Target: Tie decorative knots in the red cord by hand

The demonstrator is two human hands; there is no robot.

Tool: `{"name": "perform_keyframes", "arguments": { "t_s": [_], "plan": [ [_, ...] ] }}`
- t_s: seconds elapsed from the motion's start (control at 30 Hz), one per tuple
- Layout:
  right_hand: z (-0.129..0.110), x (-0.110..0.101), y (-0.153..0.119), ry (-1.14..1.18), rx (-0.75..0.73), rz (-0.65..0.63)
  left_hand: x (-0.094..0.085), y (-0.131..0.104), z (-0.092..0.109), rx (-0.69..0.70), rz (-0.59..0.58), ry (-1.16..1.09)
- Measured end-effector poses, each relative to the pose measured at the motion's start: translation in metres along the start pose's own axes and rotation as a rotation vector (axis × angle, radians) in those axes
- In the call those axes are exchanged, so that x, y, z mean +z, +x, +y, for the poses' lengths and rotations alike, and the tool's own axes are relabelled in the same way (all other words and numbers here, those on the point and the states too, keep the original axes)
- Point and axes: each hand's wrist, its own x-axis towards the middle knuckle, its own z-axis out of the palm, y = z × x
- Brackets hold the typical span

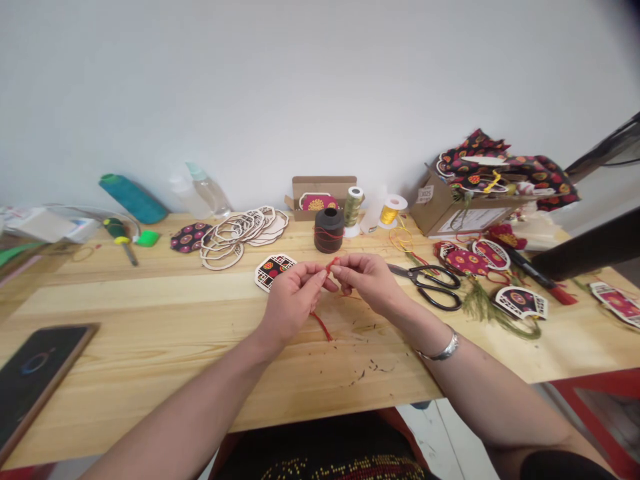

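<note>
Both of my hands meet over the middle of the table, pinching a red cord (323,327) between thumbs and fingertips. My left hand (296,297) is closed on the cord, and a loose end hangs below it. My right hand (364,280) pinches the same cord close beside the left fingertips; a silver bracelet is on that wrist. Partly hidden behind my left hand lies a patterned fabric ornament with a white cut-out frame (271,269). A black spool (329,233) with red thread around it stands just beyond my fingers. Black-handled scissors (436,287) lie right of my right hand.
Wooden frames (235,237) are piled at the back left, near a teal thread cone (133,198) and a screwdriver (119,239). A phone (37,373) lies front left. A cardboard box (450,213) stands back right, with tasselled ornaments (520,302) before it.
</note>
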Motion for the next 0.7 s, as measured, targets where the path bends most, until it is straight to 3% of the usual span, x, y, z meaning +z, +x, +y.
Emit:
{"name": "perform_keyframes", "arguments": {
  "t_s": [0.7],
  "plan": [
    [0.0019, -0.0011, 0.0003, -0.012, -0.015, 0.003, -0.0009, -0.0018, 0.0014, -0.006, -0.015, 0.045]
  ]
}}
